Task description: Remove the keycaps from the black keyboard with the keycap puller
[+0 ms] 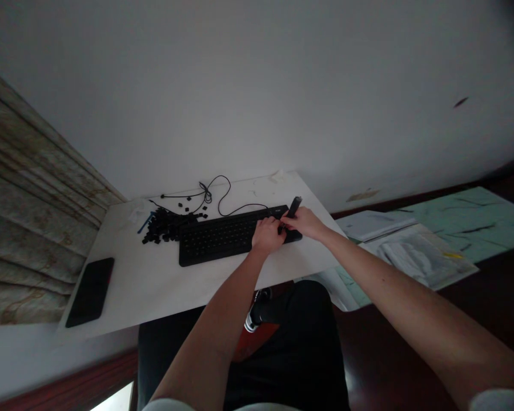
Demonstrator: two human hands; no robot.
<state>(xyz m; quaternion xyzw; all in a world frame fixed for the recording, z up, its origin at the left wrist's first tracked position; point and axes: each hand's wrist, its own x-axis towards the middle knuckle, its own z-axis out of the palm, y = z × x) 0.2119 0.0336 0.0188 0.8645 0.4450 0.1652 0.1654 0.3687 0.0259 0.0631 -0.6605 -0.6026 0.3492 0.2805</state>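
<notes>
A black keyboard point(220, 238) lies at a slant on the white table, with many of its keycaps off. My left hand point(269, 233) rests on its right part, palm down with the fingers laid over the keys. Beside it, my right hand point(306, 222) is closed around a slim tool with a dark handle point(296, 204). The handle tilts up and to the right, and its lower end is down at the keyboard between my hands. What its tip touches is too small to make out.
Loose black keycaps point(160, 226) are heaped left of the keyboard, beside a thin blue item point(145, 222). A black cable point(229, 188) loops behind it. A dark phone point(91, 291) lies at the table's left end. Papers point(374, 224) lie to the right, below table height.
</notes>
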